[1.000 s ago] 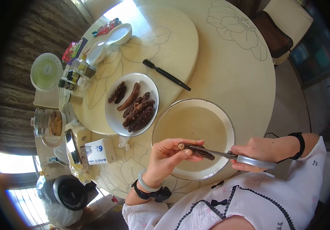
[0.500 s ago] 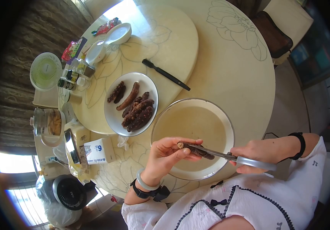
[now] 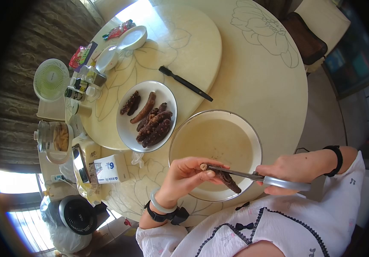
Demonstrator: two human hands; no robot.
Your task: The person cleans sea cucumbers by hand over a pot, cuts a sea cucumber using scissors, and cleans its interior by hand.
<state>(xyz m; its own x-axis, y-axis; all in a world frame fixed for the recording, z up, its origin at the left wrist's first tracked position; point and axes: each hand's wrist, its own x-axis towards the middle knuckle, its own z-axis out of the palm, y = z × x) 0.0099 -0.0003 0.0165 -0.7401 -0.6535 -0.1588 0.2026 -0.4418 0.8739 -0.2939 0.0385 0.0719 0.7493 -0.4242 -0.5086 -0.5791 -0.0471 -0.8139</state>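
Pinched between thumb and fingers, a dark brown, bumpy sea cucumber (image 3: 228, 180) slants down to the right from my left hand (image 3: 183, 174). My right hand (image 3: 282, 168) is closed around the grey handles of a pair of scissors (image 3: 286, 184). Their blades reach left along the sea cucumber, with the tips close to my left fingers. Both hands are over a white basin (image 3: 231, 136) with a dark rim and shallow, cloudy liquid with small specks in it. Beyond it, a white plate (image 3: 125, 132) carries several more sea cucumbers (image 3: 155, 127).
A black brush (image 3: 186, 83) lies on the table's raised round top (image 3: 201, 40). White bowls (image 3: 133, 38), jars (image 3: 79, 84) and a snack packet (image 3: 81, 55) stand at the far left. Nearer are a tissue pack (image 3: 110, 168), a glass kettle (image 3: 58, 139) and a black fan (image 3: 80, 215).
The sea cucumber has tilted, its lower end swinging down toward me. The scissor blades now lie along its upper side, and my left fingers have shifted slightly. Specks show in the basin.
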